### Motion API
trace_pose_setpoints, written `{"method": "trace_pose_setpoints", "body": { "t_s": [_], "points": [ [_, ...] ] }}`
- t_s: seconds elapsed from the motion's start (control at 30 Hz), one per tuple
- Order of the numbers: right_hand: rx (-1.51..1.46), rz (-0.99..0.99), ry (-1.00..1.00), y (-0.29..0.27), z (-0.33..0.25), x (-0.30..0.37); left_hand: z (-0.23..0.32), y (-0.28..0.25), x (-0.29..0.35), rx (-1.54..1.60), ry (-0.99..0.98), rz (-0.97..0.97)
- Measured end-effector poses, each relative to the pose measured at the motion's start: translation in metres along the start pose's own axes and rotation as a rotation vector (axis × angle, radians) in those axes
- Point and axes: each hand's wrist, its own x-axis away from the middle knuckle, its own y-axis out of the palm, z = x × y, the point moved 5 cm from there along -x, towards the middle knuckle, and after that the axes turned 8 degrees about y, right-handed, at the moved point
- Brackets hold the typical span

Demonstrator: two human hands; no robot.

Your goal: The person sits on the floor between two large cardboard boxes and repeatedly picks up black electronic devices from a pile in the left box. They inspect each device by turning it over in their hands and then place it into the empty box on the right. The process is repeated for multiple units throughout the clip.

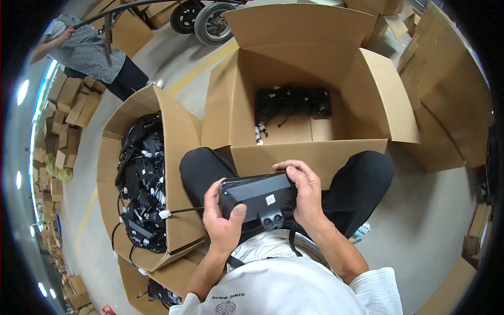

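Observation:
Between both hands, above my lap, is a flat black plastic unit (255, 198). It has a white label on its face and a small two-holed bracket on its near edge. My left hand (222, 219) is closed round its left end, thumb on top. My right hand (306, 191) grips the right end, fingers over the far corner. A thin black cable (185, 210) with a white connector runs from near my left hand to the box on the left; where it joins is hidden.
On the left, an open carton (184, 173) is heaped with black units and wires (142, 184). Ahead stands a bigger open carton (310, 152) with several black units (294, 101) at its far wall. A person (97, 52) stands far left, near a wheeled cart (214, 23). Tall cardboard (446, 100) is at right.

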Motion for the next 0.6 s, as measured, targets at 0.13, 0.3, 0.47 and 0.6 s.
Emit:
{"method": "trace_pose_setpoints", "body": {
  "t_s": [0.13, 0.3, 0.47, 0.6],
  "points": [
    [0.018, -0.068, -0.087, -0.011, 0.003, 0.006, 0.000, 0.004, -0.004, 0.058, -0.134, -0.132],
    [0.176, -0.304, -0.164, 0.001, -0.007, 0.023, 0.023, -0.001, -0.012, 0.200, -0.116, -0.083],
    [0.291, -0.246, -0.154, 0.002, -0.015, 0.018, 0.015, -0.001, -0.018, 0.345, -0.146, -0.026],
    [0.292, -0.238, -0.233, 0.004, -0.024, 0.014, 0.021, 0.001, -0.028, 0.357, -0.124, -0.083]
  ]
}}
